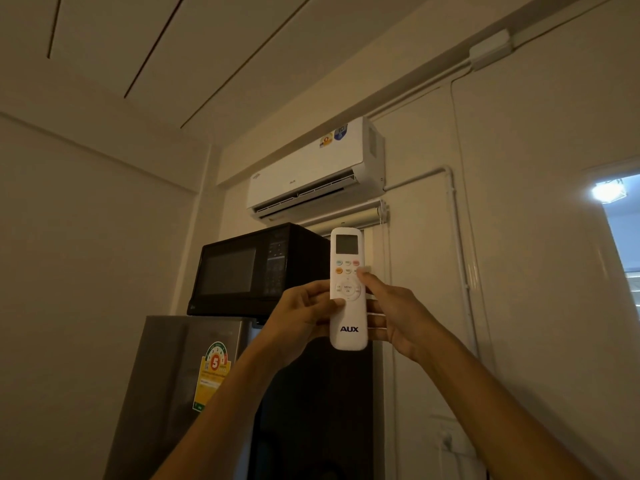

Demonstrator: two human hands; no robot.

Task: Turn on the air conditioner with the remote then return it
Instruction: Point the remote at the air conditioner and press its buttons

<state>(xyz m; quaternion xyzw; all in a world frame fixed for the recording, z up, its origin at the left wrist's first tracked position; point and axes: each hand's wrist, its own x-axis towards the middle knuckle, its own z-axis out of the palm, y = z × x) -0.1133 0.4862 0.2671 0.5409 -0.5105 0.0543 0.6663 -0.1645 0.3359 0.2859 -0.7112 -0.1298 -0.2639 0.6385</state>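
Note:
A white AUX remote (348, 254) is held upright in front of me, its top end towards the white wall-mounted air conditioner (311, 168) above. My left hand (304, 313) grips the remote from the left, thumb resting on its lower face. My right hand (391, 313) holds its right side, with the thumb tip on a button at the right edge of the small button rows. The remote's screen looks blank. The air conditioner's flap stands partly open.
A black microwave (249, 268) sits on a grey fridge (180, 375) with an energy sticker, left of and below the remote. A dark panel (318, 410) lies behind my arms. White pipes (457, 237) run down the right wall. A bright opening (620, 220) is at far right.

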